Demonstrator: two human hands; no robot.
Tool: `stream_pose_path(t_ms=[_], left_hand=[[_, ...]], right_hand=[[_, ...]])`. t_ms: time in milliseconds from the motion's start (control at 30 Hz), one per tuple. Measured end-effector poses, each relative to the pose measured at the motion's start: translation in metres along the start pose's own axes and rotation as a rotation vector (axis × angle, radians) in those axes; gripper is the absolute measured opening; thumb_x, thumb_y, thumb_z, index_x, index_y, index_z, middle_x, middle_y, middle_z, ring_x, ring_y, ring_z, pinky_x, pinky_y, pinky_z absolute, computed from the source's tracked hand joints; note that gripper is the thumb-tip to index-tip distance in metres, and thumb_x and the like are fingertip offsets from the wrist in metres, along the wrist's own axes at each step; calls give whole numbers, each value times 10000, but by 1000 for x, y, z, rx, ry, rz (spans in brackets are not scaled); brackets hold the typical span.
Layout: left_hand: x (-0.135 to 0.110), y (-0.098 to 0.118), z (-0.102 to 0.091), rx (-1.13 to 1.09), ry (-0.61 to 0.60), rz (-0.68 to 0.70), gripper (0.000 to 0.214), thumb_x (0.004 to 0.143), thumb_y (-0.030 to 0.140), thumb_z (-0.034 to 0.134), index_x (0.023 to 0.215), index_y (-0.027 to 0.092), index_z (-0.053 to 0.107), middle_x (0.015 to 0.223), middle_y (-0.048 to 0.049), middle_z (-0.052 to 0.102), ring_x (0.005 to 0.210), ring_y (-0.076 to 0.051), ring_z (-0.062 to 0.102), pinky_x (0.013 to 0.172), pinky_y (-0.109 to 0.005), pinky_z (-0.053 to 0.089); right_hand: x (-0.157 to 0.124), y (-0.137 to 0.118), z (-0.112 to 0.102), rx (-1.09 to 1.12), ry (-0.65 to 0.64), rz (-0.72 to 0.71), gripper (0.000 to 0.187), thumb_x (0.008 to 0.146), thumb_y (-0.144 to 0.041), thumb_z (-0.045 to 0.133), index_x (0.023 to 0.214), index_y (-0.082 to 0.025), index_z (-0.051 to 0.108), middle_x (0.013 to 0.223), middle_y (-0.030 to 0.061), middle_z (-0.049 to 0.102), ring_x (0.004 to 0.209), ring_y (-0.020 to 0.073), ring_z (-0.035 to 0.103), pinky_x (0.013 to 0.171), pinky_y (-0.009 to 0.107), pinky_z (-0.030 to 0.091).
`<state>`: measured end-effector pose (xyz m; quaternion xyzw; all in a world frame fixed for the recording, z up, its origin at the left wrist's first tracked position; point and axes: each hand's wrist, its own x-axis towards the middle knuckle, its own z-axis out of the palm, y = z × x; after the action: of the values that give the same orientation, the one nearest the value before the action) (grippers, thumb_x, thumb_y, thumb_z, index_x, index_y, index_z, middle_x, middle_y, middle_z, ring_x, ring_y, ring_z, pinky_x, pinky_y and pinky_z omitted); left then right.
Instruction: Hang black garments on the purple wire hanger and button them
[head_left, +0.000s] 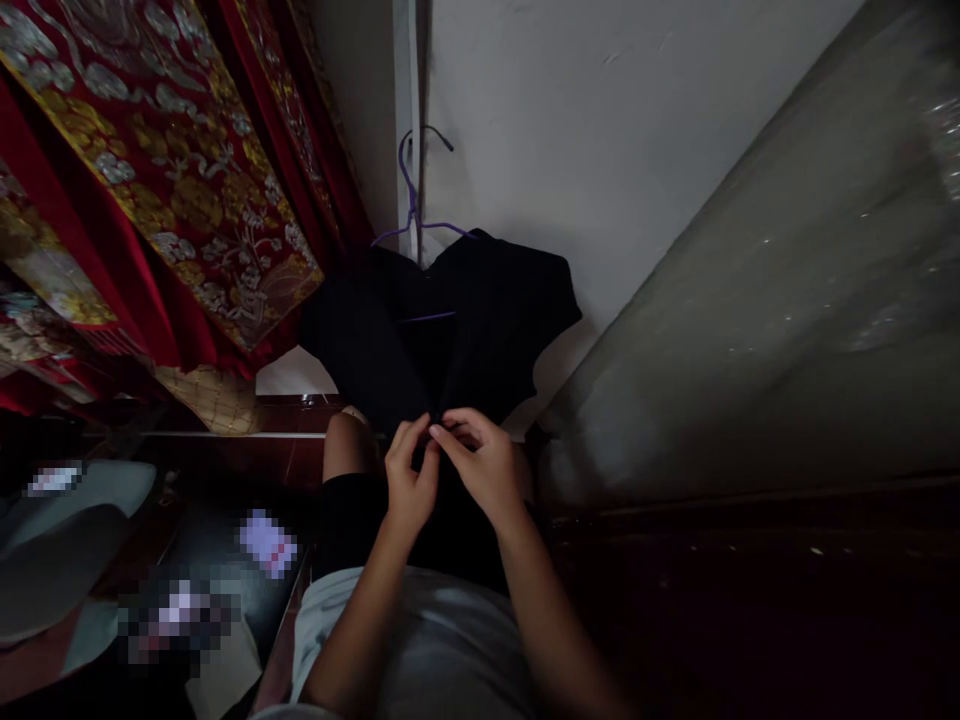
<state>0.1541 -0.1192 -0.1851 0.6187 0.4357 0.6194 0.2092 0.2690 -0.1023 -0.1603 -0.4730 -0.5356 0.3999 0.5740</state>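
A black short-sleeved shirt (495, 310) hangs on a purple hanger (412, 205) in front of me, its neck falling in an open V. At the bottom of that V, both my hands meet. My left hand (411, 465) pinches the shirt's front edge between thumb and fingers. Close against it, my right hand (480, 455) pinches the other edge, its thumb pointing to the left hand. The fingertips cover whatever small part of the front lies between them; a button there cannot be made out. The shirt's lower part is dark and hard to separate from my black shorts.
Red embroidered cloth (187, 180) with gold and silver patterns hangs at the upper left. A white wall (600, 120) stands behind the shirt. Plastic-covered material (712, 350) leans along the right. Grey seat-like shapes (82, 530) and blurred patches lie at the lower left.
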Motion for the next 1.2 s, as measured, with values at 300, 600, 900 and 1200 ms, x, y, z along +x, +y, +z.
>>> stream_pose_path(t_ms=[300,600,900,1200], left_hand=[[1,4,0,16,52,55,209,1007,169,636,1193,162,731,936,-59,677,840,-163,642,751,-258,530],[3,-3,-13,88,26,47,132,984,146,619,1032,155,742,886,-54,676,831,-172,617,748,-267,492],[19,11,-1,71,40,49,108,842,67,619,841,175,623,794,-10,613,742,-156,592,684,-241,454],[68,-32,15,269,-249,-25,225,776,6,668,757,193,545,725,-2,562,643,-164,564,638,-271,463]], right_hand=[[0,-4,4,28,48,-11,312,832,-493,756,885,-192,695,824,57,723,744,201,699,673,305,543],[3,-15,8,99,-86,133,300,807,-442,703,684,-182,617,620,6,581,585,116,533,548,233,413],[47,-29,-11,494,-292,551,268,684,-332,819,661,-152,621,434,-91,323,381,11,205,383,159,127],[164,-148,7,528,-30,234,283,989,-44,470,719,-91,541,563,-61,429,414,-16,294,381,109,113]])
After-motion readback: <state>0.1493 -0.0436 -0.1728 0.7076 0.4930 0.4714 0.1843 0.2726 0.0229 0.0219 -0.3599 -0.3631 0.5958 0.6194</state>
